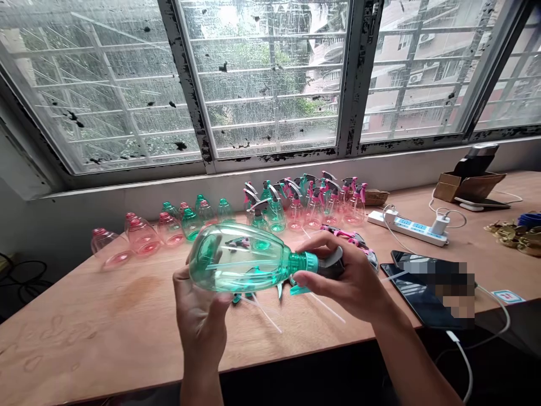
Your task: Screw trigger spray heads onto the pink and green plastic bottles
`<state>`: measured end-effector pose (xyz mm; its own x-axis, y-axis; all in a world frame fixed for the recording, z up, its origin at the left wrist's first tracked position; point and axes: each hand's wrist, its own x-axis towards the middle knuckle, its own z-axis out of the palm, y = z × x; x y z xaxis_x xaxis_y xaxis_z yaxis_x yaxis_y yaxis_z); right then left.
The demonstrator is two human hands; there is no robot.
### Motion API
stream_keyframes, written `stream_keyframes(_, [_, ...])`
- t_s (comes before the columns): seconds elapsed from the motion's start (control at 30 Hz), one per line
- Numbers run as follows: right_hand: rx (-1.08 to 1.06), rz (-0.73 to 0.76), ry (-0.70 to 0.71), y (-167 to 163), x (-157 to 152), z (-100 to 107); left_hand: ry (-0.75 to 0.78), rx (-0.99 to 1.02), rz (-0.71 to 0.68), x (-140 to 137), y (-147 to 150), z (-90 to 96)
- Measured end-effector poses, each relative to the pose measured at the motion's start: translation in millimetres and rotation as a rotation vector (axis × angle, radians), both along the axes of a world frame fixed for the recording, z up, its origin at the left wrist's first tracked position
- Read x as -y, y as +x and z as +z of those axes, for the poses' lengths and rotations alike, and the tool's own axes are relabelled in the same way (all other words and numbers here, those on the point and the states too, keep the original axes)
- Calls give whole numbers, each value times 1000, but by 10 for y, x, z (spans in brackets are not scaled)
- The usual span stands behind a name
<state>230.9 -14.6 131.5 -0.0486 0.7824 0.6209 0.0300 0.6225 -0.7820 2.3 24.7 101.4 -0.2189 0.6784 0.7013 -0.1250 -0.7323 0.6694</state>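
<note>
A clear green spray bottle point(240, 256) lies sideways in the air above the table, its base to the left and its neck to the right. My left hand point(200, 313) is closed around the base end. At the neck, my right hand point(342, 276) grips the spray head point(332, 264), with thumb and fingers about its teal collar point(311, 263). The collar sits on the bottle's neck; how tight it is cannot be seen. A thin dip tube shows inside the bottle. Behind and below it, loose spray heads with white tubes point(268, 316) lie on the wood, partly hidden.
Pink and green bottles without heads point(143, 237) stand at the back left. Several bottles with spray heads point(315, 211) stand by the window wall. To the right are a white power strip point(408, 227), two dark devices point(416, 293) with cables, and a cardboard box point(448, 186).
</note>
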Motion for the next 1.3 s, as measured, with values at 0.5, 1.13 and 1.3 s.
stream_keyframes(0.5, [129, -128, 13, -30, -87, -56, -168, -122, 16, 45, -27, 46])
stream_keyframes(1.13, [17, -40, -60, 132, -167, -97, 88, -269, 146, -43, 38, -60])
stream_keyframes(1.3, [-20, 7, -51, 164, -203, -103, 36, -337, 159, -21, 6, -53])
